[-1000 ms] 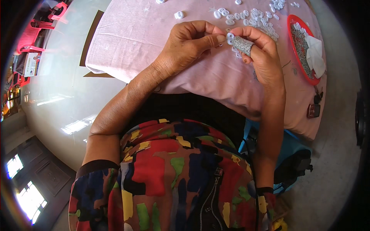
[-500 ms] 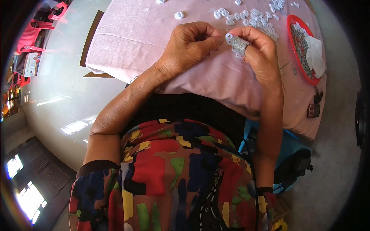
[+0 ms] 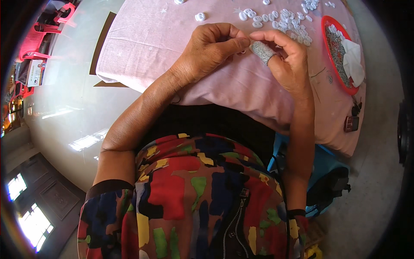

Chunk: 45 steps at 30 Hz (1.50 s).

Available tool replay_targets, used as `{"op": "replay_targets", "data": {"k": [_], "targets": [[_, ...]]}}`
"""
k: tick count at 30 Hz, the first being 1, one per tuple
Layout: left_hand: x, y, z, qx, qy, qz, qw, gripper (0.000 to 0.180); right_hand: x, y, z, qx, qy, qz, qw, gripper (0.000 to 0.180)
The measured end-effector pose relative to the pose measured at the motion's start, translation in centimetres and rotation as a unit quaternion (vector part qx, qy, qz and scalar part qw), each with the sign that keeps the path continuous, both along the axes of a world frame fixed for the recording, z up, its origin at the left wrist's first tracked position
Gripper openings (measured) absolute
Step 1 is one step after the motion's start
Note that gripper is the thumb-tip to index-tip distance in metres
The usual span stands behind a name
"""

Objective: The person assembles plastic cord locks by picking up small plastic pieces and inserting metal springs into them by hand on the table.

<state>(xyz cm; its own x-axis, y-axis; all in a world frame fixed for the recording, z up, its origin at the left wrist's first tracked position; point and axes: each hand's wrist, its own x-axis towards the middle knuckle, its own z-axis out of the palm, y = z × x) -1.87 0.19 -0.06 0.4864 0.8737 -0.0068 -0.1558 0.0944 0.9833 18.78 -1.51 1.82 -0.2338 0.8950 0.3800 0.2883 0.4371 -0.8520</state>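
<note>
Over the near part of the pink cloth, my two hands meet tip to tip. My left hand [image 3: 211,49] is closed, thumb and index finger pinched together; a small pale bit shows below its thumb, too small to name. My right hand [image 3: 290,60] is also pinched, its fingertips touching those of the left. A grey knitted wrap [image 3: 262,52] covers its thumb. Whatever lies between the fingertips is hidden. Beyond my hands, many small white oval plastic pieces [image 3: 284,19] lie scattered, and a single one [image 3: 200,17] sits apart to the left.
At the right edge of the table stands a red tray [image 3: 324,32] with small grey pieces and a white tissue [image 3: 352,62]. A phone [image 3: 351,124] and keys [image 3: 355,110] lie nearer. A blue bag [image 3: 327,172] is beside me; red chairs [image 3: 33,41] stand far left.
My right hand has moved slightly left until its fingertips meet the left hand's. The white oval piece seen at its fingertips before is now out of sight.
</note>
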Motion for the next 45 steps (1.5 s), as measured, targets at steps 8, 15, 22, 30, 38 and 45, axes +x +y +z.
{"op": "replay_targets", "data": {"k": [8,15,22,30,38,45], "targets": [[0.0,-0.2,0.6,-0.034,-0.016,-0.014,0.999,0.018,-0.3,-0.2,0.2,0.036,-0.058,-0.04,0.997,0.014],[-1.1,0.6,-0.2,-0.038,-0.109,-0.059,0.992,0.019,-0.4,-0.2,0.2,-0.004,0.019,-0.027,0.999,0.011],[-0.7,0.2,0.0,-0.05,-0.12,-0.043,0.991,0.019,-0.6,-0.3,-0.3,0.031,0.016,-0.023,0.999,0.009],[-0.3,-0.1,0.0,-0.097,-0.138,-0.017,0.985,0.018,-1.2,-0.7,-0.7,0.075,-0.003,-0.061,0.995,0.011],[-0.4,-0.1,0.0,-0.089,-0.131,-0.02,0.987,0.016,-1.2,-0.7,-0.7,0.077,-0.016,-0.056,0.995,0.01],[-0.3,-0.4,-0.2,-0.053,-0.105,-0.001,0.993,0.016,-1.3,-0.9,-0.2,0.094,-0.037,-0.06,0.993,0.011]]}}
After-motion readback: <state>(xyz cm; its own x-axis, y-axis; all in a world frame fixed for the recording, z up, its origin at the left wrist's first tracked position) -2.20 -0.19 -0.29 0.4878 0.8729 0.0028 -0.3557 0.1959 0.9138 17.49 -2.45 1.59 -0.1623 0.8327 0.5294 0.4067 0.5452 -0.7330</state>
